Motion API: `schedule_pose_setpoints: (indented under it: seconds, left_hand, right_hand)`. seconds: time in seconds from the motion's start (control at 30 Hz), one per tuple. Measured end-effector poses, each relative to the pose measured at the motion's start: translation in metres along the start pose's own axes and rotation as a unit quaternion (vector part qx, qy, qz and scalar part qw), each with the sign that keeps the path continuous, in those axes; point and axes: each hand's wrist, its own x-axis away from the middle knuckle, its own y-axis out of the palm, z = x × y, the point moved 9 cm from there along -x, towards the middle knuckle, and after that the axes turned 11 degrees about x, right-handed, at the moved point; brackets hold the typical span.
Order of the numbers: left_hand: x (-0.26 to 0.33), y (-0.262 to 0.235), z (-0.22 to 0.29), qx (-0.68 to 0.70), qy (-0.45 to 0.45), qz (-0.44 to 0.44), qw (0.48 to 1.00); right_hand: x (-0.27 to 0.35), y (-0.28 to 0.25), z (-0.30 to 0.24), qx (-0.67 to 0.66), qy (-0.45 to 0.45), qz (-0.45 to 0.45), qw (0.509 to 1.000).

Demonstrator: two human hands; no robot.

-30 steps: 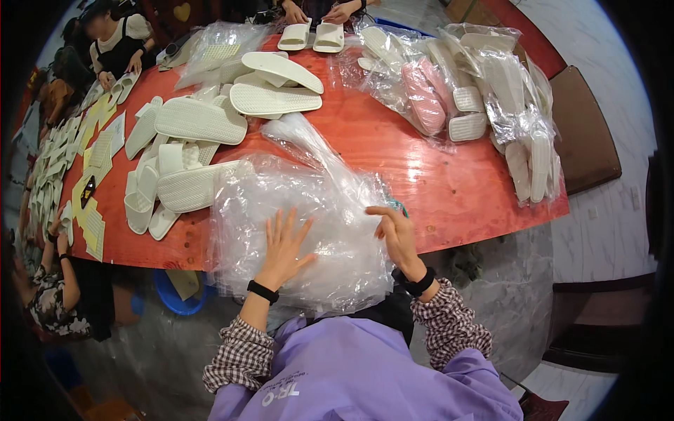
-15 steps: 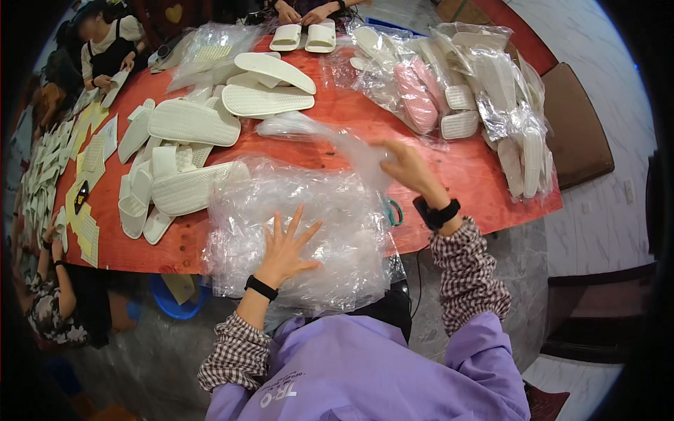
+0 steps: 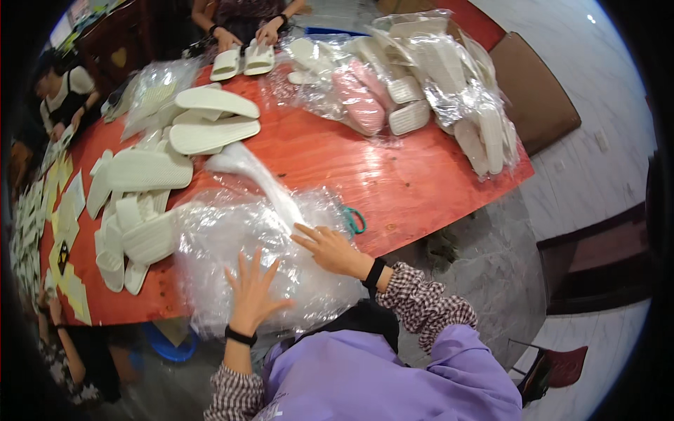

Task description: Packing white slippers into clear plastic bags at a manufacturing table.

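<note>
The heap of clear plastic bags (image 3: 260, 259) lay at the near edge of the red table (image 3: 393, 182), overhanging it toward the person; one bag, twisted into a long tail (image 3: 249, 172), rose out of the heap and pointed toward the far side of the table. The left hand (image 3: 254, 291) lay flat on the near part of the heap, fingers spread and pinching nothing; the right hand (image 3: 330, 249) rested on the heap's right part, at the foot of the tail, fingers extended and loosely apart, gripping nothing that could be seen. Judged from this, a bag was only being picked out of the heap, and no slipper had yet gone into it.

Just left of the heap, bare white slippers (image 3: 137, 238) lay stacked and unbagged, with more white slippers (image 3: 210, 119) beyond the heap; these seemed to be the work left. Far beyond the heap to the right, bagged slippers (image 3: 421, 77), white and pink, were piled at the table's far corner, seemingly the part done. A teal loop (image 3: 354, 221) lay just right of the heap; whether it was scissors could not be told. Another person's hands (image 3: 246, 38) held a pair of slippers at the table's far edge.
</note>
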Motion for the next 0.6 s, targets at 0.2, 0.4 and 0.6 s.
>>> schedule_pose_setpoints:
  seconds: [0.2,0.4,0.6]
  left_hand:
    - [0.008,-0.013,0.009,-0.025,-0.06,0.033,0.997]
    - [0.01,0.01,-0.021,-0.003,-0.103,-0.017,0.995]
    - [0.004,0.03,-0.029,0.035,-0.117,-0.077,0.99]
  right_hand:
    - [-0.014,-0.021,0.055,-0.411,-0.071,-0.04,0.908]
    - [-0.007,0.023,0.283,-0.72,0.364,0.257,0.532]
    - [0.025,0.108,0.427,-0.709,0.513,0.323,0.36]
